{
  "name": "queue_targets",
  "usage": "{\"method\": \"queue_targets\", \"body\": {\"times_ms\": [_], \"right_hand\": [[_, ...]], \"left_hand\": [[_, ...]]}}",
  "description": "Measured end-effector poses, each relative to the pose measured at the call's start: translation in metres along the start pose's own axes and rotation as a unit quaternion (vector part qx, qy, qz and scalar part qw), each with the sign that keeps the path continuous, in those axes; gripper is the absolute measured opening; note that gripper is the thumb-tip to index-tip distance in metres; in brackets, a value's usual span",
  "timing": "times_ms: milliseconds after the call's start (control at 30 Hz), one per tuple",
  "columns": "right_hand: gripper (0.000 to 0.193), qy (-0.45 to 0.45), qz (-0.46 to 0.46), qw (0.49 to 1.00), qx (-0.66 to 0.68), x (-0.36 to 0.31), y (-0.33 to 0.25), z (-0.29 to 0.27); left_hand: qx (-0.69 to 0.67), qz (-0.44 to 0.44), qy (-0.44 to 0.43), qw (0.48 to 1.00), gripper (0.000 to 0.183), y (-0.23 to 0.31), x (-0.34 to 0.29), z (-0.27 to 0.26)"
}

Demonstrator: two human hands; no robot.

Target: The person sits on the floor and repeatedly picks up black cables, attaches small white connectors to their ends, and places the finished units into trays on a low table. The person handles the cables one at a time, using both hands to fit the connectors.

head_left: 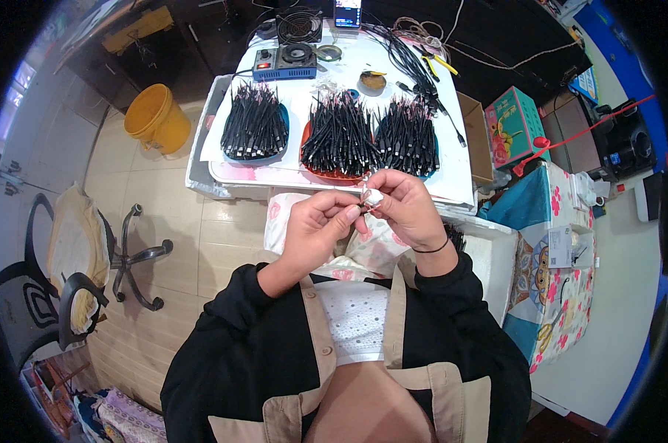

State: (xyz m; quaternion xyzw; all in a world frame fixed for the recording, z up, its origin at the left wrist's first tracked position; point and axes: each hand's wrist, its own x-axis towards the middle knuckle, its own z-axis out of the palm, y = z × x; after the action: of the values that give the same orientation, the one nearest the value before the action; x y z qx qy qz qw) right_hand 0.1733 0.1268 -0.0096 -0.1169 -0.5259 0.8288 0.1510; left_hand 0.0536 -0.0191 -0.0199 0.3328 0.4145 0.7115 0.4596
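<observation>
My hands meet in front of me, just past the near edge of the table. My left hand (pixel 315 227) is closed in a pinch on a short black cable (pixel 362 208), most of it hidden by the fingers. My right hand (pixel 406 210) pinches the thin light wires at the cable's end. Something white, perhaps a wrap, shows at the right thumb tip. Beyond the hands, bundles of short black cables fill a blue tray (pixel 254 156) on the left, a red tray (pixel 326 174) in the middle and another blue tray on the right. Metal plug ends face me.
At the table's back stand a blue box with a red switch (pixel 283 64), a small fan (pixel 299 26) and a lit phone (pixel 347 13). A round tin (pixel 372 83), yellow-handled pliers (pixel 439 63) and loose black cables lie behind the trays. A yellow bucket (pixel 156 122) and office chair flank the left.
</observation>
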Motion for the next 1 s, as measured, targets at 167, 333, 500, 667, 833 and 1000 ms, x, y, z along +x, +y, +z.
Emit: {"method": "queue_targets", "body": {"times_ms": [167,333,500,667,833,1000], "right_hand": [[0.023,-0.024,0.051,0.974,0.22,-0.003,0.016,0.015],[0.024,-0.04,0.053,0.982,0.179,-0.002,0.014,0.009],[0.017,-0.033,-0.079,0.995,-0.049,0.001,0.006,-0.003],[0.018,-0.022,-0.059,0.996,-0.058,0.001,0.006,-0.004],[0.019,-0.028,-0.003,0.999,-0.036,0.0,0.007,-0.008],[0.024,-0.077,0.105,0.986,0.101,-0.002,0.007,-0.014]], "left_hand": [[0.007,0.01,0.013,1.0,0.017,-0.003,-0.001,-0.002],[-0.003,-0.007,0.01,1.0,0.017,-0.007,-0.001,-0.003],[-0.032,-0.053,0.001,0.998,0.016,-0.005,0.003,-0.005],[-0.019,-0.061,0.001,0.998,0.015,-0.003,0.004,-0.004],[0.041,-0.043,0.011,0.998,0.015,-0.005,0.002,-0.002],[0.067,-0.043,0.01,0.997,0.015,-0.007,-0.001,0.0]]}}
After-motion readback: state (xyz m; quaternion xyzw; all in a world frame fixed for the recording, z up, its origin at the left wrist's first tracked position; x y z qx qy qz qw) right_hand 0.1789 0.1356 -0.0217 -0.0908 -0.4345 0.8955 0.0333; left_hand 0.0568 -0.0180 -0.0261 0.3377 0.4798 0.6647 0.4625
